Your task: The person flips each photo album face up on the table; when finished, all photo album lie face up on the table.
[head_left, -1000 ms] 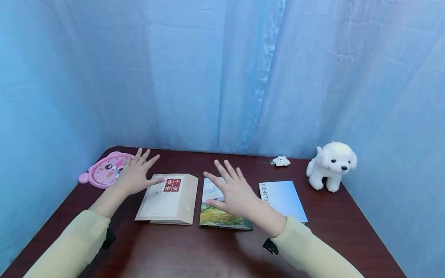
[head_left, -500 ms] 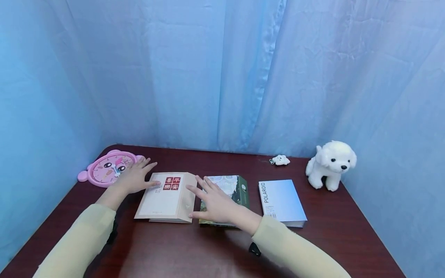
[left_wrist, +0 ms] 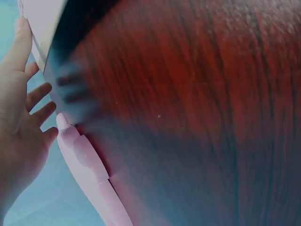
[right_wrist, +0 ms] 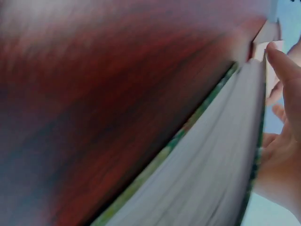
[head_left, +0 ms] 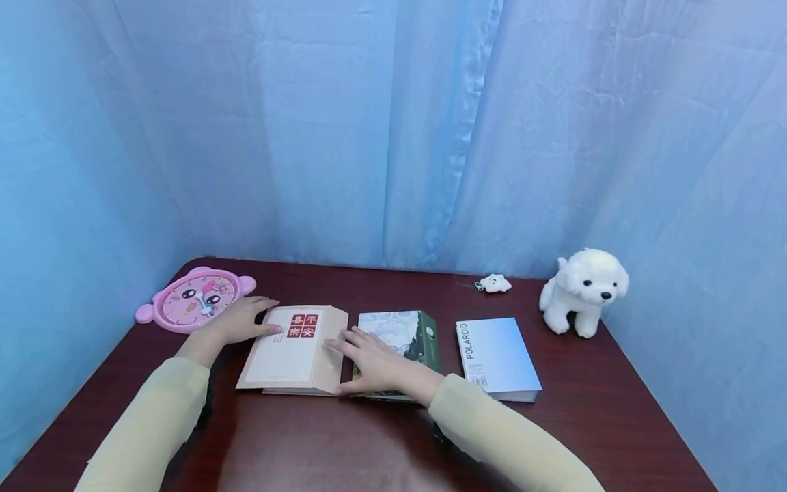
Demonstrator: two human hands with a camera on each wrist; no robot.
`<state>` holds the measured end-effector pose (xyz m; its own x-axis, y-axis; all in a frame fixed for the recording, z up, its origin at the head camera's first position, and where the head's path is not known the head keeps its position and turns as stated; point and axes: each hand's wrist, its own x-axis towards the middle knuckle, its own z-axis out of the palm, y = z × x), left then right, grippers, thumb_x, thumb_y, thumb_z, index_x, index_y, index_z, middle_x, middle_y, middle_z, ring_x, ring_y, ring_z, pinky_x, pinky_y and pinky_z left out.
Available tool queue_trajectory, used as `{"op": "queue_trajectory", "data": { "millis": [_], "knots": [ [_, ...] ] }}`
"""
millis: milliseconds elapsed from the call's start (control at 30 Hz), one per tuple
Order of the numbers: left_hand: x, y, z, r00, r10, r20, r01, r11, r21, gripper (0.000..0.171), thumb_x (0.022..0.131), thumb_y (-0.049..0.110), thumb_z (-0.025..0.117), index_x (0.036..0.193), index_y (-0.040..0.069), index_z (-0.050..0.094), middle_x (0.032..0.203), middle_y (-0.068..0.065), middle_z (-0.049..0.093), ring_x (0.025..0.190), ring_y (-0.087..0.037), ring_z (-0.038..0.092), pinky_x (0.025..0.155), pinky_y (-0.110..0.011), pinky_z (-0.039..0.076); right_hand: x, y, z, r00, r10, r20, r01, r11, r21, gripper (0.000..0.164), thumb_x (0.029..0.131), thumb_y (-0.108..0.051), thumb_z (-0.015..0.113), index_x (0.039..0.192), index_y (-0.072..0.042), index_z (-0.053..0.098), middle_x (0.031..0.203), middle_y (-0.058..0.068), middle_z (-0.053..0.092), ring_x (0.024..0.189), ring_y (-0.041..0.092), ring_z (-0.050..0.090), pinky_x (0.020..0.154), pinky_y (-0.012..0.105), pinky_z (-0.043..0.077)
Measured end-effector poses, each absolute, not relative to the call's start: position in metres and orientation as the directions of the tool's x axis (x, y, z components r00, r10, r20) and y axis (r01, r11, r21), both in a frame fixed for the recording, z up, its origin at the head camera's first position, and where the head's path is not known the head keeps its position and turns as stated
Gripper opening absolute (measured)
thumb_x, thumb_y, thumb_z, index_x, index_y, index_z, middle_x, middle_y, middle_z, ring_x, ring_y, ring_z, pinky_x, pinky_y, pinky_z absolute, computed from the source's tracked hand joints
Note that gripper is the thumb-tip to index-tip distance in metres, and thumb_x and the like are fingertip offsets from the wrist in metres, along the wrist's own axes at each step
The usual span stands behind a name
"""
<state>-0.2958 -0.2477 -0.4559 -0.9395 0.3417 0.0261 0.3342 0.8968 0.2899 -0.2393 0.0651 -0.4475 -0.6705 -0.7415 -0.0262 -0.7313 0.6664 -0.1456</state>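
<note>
Flanking cream book [head_left: 279, 359], hands [head_left: 236, 324] [head_left: 376, 362], lettering [head_left: 302, 326] head-view only

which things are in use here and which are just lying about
In use, it seems:
cream book, between left hand and right hand

Lying about, probably:
green album, under the right hand
POLAROID album
pink clock
white plush dog
small white charm

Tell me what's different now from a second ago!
The right hand moved left and lower, to the cream book. The left hand sank too, at its left edge, uncovering more of the clock. I can't see either gripping anything. The cream book, green book, blue book and toy dog stayed put.
</note>
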Motion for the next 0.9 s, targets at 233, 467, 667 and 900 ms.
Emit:
{"op": "queue_trajectory", "data": {
  "millis": [233, 467, 667, 900],
  "knots": [
    [-0.301, -0.250, -0.459, -0.913, 0.404, 0.064, 0.396, 0.835, 0.383, 0.061, 0.085, 0.040, 0.067, 0.130, 0.001, 0.054, 0.126, -0.026, 0.053, 0.118, -0.043, 0.048, 0.098, -0.058, 0.037, -0.246, 0.064, -0.452, -0.654, -0.755, -0.046, -0.749, 0.655, -0.097, 0.074, 0.084, -0.059, 0.060, 0.147, -0.030, 0.033, 0.148, 0.007, 0.038, 0.137, 0.022, 0.035, 0.111, 0.050, 0.027],
    [-0.306, -0.248, -0.456, -0.919, 0.393, 0.009, 0.344, 0.794, 0.501, 0.062, 0.086, 0.029, 0.070, 0.133, -0.005, 0.049, 0.127, -0.029, 0.051, 0.117, -0.044, 0.047, 0.096, -0.057, 0.039, -0.250, 0.060, -0.453, -0.655, -0.753, -0.064, -0.746, 0.658, -0.100, 0.074, 0.084, -0.057, 0.062, 0.146, -0.030, 0.034, 0.146, 0.005, 0.038, 0.134, 0.017, 0.037, 0.111, 0.049, 0.026],
    [-0.310, -0.244, -0.454, -0.930, 0.366, -0.038, 0.281, 0.774, 0.567, 0.054, 0.085, 0.023, 0.071, 0.126, -0.007, 0.053, 0.123, -0.026, 0.055, 0.112, -0.038, 0.051, 0.097, -0.054, 0.040, -0.252, 0.060, -0.456, -0.661, -0.747, -0.074, -0.731, 0.663, -0.161, 0.074, 0.083, -0.055, 0.064, 0.146, -0.031, 0.033, 0.148, 0.005, 0.035, 0.136, 0.016, 0.034, 0.113, 0.049, 0.022],
    [-0.313, -0.246, -0.456, -0.935, 0.355, -0.010, 0.276, 0.744, 0.609, 0.043, 0.086, 0.017, 0.070, 0.119, -0.005, 0.056, 0.113, -0.022, 0.059, 0.103, -0.033, 0.052, 0.092, -0.051, 0.042, -0.253, 0.063, -0.459, -0.677, -0.732, -0.074, -0.700, 0.672, -0.242, 0.075, 0.082, -0.053, 0.066, 0.146, -0.033, 0.033, 0.151, 0.004, 0.031, 0.139, 0.015, 0.029, 0.115, 0.048, 0.016]
  ]
}}
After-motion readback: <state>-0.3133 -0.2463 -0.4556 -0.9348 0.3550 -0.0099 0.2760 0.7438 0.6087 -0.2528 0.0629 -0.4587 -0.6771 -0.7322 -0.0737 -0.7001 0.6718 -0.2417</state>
